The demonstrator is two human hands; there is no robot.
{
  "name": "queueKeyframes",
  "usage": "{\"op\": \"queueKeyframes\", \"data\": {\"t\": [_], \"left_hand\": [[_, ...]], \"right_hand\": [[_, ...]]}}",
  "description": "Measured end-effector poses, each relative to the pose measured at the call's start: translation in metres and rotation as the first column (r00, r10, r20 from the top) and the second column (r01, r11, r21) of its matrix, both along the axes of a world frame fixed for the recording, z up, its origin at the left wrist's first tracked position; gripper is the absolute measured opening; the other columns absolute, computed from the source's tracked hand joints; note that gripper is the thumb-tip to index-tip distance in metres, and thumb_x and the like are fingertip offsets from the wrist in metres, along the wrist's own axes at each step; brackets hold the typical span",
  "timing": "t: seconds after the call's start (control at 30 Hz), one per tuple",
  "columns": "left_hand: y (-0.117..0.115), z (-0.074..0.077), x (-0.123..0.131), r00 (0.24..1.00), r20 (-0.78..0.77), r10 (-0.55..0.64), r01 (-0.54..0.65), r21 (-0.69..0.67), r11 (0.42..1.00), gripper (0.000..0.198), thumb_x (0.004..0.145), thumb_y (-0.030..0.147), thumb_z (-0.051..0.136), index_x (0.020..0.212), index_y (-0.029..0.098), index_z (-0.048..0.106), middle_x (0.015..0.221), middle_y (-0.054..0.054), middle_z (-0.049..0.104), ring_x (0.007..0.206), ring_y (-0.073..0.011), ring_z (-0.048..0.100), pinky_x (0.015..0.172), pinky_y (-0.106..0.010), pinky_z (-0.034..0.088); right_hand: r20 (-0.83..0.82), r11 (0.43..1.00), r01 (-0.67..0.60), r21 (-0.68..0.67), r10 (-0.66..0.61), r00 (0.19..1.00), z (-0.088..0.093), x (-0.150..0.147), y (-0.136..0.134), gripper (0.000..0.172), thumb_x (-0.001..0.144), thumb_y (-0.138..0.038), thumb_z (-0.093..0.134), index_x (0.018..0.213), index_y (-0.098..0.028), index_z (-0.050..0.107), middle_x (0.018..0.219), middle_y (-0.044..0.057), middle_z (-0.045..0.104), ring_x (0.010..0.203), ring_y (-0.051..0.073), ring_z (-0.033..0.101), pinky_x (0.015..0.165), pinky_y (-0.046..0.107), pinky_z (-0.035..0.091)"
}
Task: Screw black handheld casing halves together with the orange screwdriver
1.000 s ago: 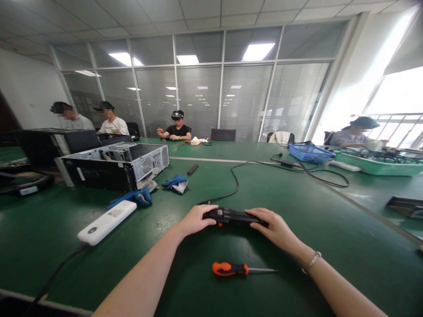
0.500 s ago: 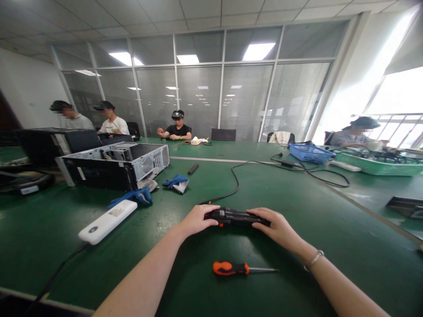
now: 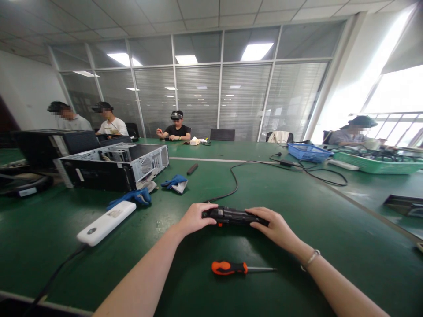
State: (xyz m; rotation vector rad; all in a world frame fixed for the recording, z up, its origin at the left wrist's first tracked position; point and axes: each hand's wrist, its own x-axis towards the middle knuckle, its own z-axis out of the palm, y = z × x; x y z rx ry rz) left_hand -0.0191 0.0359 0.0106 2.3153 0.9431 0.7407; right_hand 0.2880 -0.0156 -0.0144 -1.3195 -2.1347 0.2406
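At far left we record a dark case [image 3: 31, 145] on the green table [image 3: 287, 277]. A co-worker in grey [image 3: 79, 124] and a co-worker in white [image 3: 113, 127] sit behind it. Next we find a computer chassis [image 3: 99, 174] lying on its side, uncovered on top. Nearer us lies a white power strip [image 3: 107, 223], its upper end beside a blue glove [image 3: 142, 197]; a second glove [image 3: 176, 182] and a dark bar [image 3: 192, 169] follow. At centre, the left hand [image 3: 193, 219] is partly closed, thumb and fingers gripping the left end of a black device [image 3: 234, 216]. We observe a small red-orange part [image 3: 220, 224] on the device's near edge. An orange-and-black screwdriver [image 3: 231, 267] lies nearer us, its tip pointing right. The right hand [image 3: 274, 223] is likewise half curled, thumb and fingers about the device's right end. A black cable [image 3: 235, 176] runs from behind the left hand towards a blue basket [image 3: 309, 152]; whether it joins the device we cannot tell. Furthest right stands a green basket [image 3: 376, 165] heaped with dark cords.
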Motion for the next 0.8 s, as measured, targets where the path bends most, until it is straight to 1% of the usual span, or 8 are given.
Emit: {"op": "queueKeyframes", "data": {"t": [0.2, 0.37, 0.57, 0.7, 0.8], "left_hand": [[0.0019, -0.0023, 0.0002, 0.999, -0.040, -0.010, 0.011, 0.012, 1.000, 0.051, 0.073, 0.023, 0.073, 0.123, 0.022, 0.061, 0.119, -0.005, 0.066, 0.108, -0.0248, 0.061, 0.097, -0.034, 0.043], [0.0001, -0.0003, 0.0009, 0.998, -0.065, -0.013, 0.015, 0.030, 0.999, 0.052, 0.074, 0.022, 0.072, 0.125, 0.023, 0.059, 0.120, -0.005, 0.066, 0.109, -0.0252, 0.061, 0.098, -0.035, 0.042], [-0.0003, -0.0016, 0.0011, 0.998, -0.051, -0.026, 0.027, 0.024, 0.999, 0.052, 0.075, 0.021, 0.072, 0.125, 0.022, 0.059, 0.118, -0.003, 0.066, 0.106, -0.0241, 0.062, 0.095, -0.032, 0.043], [-0.0001, -0.0031, 0.0014, 0.999, -0.031, -0.016, 0.016, 0.010, 1.000, 0.050, 0.075, 0.021, 0.072, 0.123, 0.021, 0.060, 0.118, -0.004, 0.067, 0.105, -0.0234, 0.062, 0.092, -0.030, 0.044], [-0.0005, -0.0031, 0.0017, 1.000, -0.019, -0.003, 0.004, 0.018, 1.000, 0.050, 0.075, 0.022, 0.073, 0.123, 0.020, 0.061, 0.116, -0.005, 0.067, 0.105, -0.0234, 0.062, 0.093, -0.030, 0.044]], "right_hand": [[0.035, 1.000, 0.004, 0.000, -0.004, 0.999, -0.0030, 0.0006, 0.0007, 0.038, 0.086, -0.036, 0.057, 0.123, -0.030, 0.060, 0.122, 0.005, 0.063, 0.110, 0.026, 0.058, 0.097, 0.044, 0.045], [0.043, 1.000, 0.014, 0.000, -0.014, 0.999, -0.0054, 0.0000, 0.0012, 0.039, 0.086, -0.035, 0.056, 0.125, -0.029, 0.059, 0.123, 0.005, 0.063, 0.111, 0.026, 0.058, 0.097, 0.046, 0.045], [0.047, 1.000, -0.008, -0.016, 0.009, 0.999, -0.0030, 0.0006, 0.0014, 0.039, 0.088, -0.035, 0.053, 0.127, -0.029, 0.056, 0.125, 0.006, 0.061, 0.112, 0.026, 0.057, 0.097, 0.045, 0.045], [0.032, 0.999, -0.022, -0.024, 0.023, 0.999, -0.0017, 0.0015, 0.0016, 0.040, 0.089, -0.036, 0.053, 0.128, -0.029, 0.055, 0.125, 0.005, 0.060, 0.112, 0.026, 0.056, 0.099, 0.045, 0.044], [0.021, 1.000, -0.018, -0.020, 0.019, 1.000, -0.0005, 0.0015, 0.0012, 0.038, 0.090, -0.036, 0.052, 0.127, -0.030, 0.056, 0.125, 0.005, 0.060, 0.112, 0.025, 0.056, 0.099, 0.043, 0.043]]}}
